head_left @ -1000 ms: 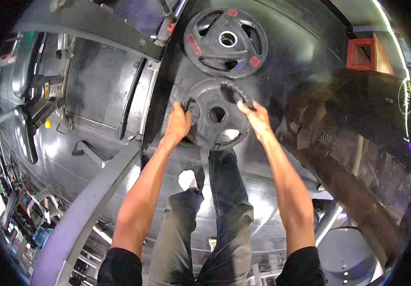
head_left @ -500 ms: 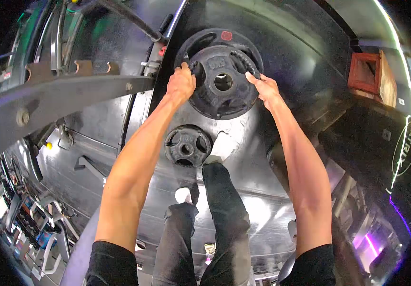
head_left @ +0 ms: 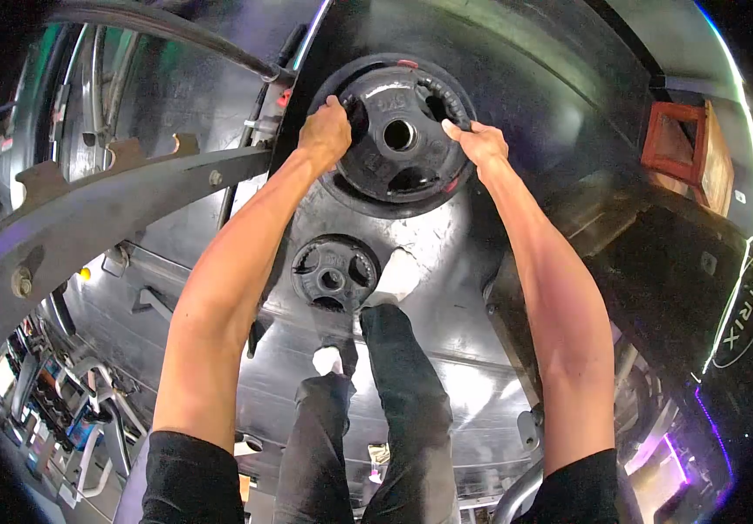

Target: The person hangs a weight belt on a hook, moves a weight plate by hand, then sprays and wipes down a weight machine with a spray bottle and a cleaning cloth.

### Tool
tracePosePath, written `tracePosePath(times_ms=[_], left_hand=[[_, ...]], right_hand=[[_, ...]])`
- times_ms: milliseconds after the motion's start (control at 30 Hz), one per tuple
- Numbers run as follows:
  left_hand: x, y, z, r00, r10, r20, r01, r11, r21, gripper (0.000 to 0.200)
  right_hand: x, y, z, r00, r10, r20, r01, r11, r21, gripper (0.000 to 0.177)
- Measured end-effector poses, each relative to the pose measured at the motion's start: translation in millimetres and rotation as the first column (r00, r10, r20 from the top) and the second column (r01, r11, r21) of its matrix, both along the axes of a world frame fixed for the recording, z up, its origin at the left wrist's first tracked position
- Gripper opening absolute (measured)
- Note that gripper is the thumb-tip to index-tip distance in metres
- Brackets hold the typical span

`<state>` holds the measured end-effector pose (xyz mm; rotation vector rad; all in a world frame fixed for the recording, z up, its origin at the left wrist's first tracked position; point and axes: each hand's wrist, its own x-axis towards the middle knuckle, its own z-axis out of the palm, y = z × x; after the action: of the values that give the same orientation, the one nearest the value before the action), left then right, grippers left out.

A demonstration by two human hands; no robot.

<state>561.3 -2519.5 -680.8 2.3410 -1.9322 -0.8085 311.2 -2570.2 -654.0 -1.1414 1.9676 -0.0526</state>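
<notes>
Both of my hands grip a black weight plate (head_left: 383, 163) marked in kg, with grip slots around its centre hole. My left hand (head_left: 326, 134) is closed on its left side, fingers curled at a slot. At the upper right side, my right hand (head_left: 479, 144) is closed on the rim, thumb on top and fingers mostly hidden. Behind this plate lies a larger black weight plate (head_left: 376, 206) with red marks, its rim showing around the held one. A smaller weight plate (head_left: 309, 286) lies on the floor near my feet.
A grey metal frame with hooked notches (head_left: 158, 186) juts in from the left. A reddish wooden box (head_left: 676, 144) is at the upper right, near a dark panel with white lettering (head_left: 741, 316). My white shoe (head_left: 399, 272) rests beside the small plate.
The held plate has shifted and turned a little, and now sits more centrally over the larger plate. Both hands have kept their hold. The view has shifted slightly.
</notes>
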Motion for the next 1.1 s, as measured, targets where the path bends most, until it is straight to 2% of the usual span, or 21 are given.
tracePosePath(times_ms=[100,167,300,367,500,600,667,700,733,767,800,833,867,900,933,1000,1067,1100], left_hand=[[-4,-4,4,1.0,0.009,-0.002,-0.009,1.0,0.007,0.034],[-2,-6,5,1.0,0.003,0.026,-0.003,1.0,0.015,0.035],[-5,-7,6,0.996,-0.027,0.088,0.025,0.999,0.028,0.039],[-4,-6,2,0.992,-0.058,0.109,0.054,0.998,0.034,0.044],[-1,-4,0,0.991,-0.07,0.113,0.071,0.997,-0.004,0.047],[-2,-4,6,0.988,-0.095,0.118,0.089,0.994,0.057,0.048],[-2,0,12,0.986,-0.099,0.133,0.094,0.995,0.041,0.046],[-2,5,13,0.986,-0.097,0.136,0.092,0.995,0.046,0.046],[-2,11,13,0.995,-0.025,0.094,0.026,1.0,-0.015,0.041],[0,20,14,0.998,0.046,0.048,-0.042,0.997,-0.071,0.037],[1,33,15,0.998,0.048,0.051,-0.044,0.997,-0.069,0.037],[1,51,15,0.982,0.176,-0.063,-0.184,0.965,-0.185,0.031],[1,71,15,0.94,0.283,-0.191,-0.329,0.901,-0.281,0.026],[1,96,15,0.896,0.365,-0.252,-0.429,0.858,-0.281,0.023],[1,127,12,0.841,0.443,-0.312,-0.525,0.806,-0.273,0.02],[3,198,-11,0.696,0.61,-0.379,-0.699,0.696,-0.163,0.02],[3,272,-47,0.562,0.727,-0.395,-0.815,0.567,-0.118,0.025],[5,314,-70,0.62,0.724,-0.303,-0.776,0.622,-0.1,0.034]], right_hand=[[2,-3,8,0.997,0.028,0.07,-0.027,1.0,-0.009,0.068],[5,-5,-2,0.996,0.06,-0.064,-0.066,0.992,-0.109,0.062],[7,-5,0,0.99,0.114,-0.085,-0.121,0.989,-0.08,0.059],[3,-3,-8,0.972,0.175,-0.154,-0.199,0.967,-0.158,0.058],[7,-1,1,0.979,0.145,-0.143,-0.166,0.975,-0.15,0.057],[6,4,1,0.98,0.149,-0.131,-0.166,0.978,-0.129,0.058],[4,9,-8,0.966,0.185,-0.181,-0.226,0.942,-0.247,0.059],[8,14,0,0.965,0.187,-0.183,-0.222,0.955,-0.194,0.057],[11,24,-2,0.965,0.191,-0.18,-0.225,0.955,-0.191,0.057],[14,39,-8,0.957,0.158,-0.244,-0.245,0.891,-0.383,0.053],[17,54,-12,0.948,0.11,-0.298,-0.267,0.784,-0.56,0.049],[20,73,-12,0.98,0.099,-0.172,-0.192,0.697,-0.691,0.036],[25,94,-13,0.996,0.085,-0.033,-0.081,0.67,-0.738,0.022],[31,121,-15,0.987,0.126,0.1,0.001,0.618,-0.787,0.013],[33,151,-21,0.968,0.238,0.076,-0.087,0.608,-0.789,0.008],[44,216,-34,0.918,0.26,0.298,0.002,0.751,-0.66,0.006],[48,266,-61,0.902,0.268,0.338,-0.095,0.888,-0.45,0.012],[48,289,-86,0.921,0.281,0.271,-0.145,0.891,-0.43,0.016]])
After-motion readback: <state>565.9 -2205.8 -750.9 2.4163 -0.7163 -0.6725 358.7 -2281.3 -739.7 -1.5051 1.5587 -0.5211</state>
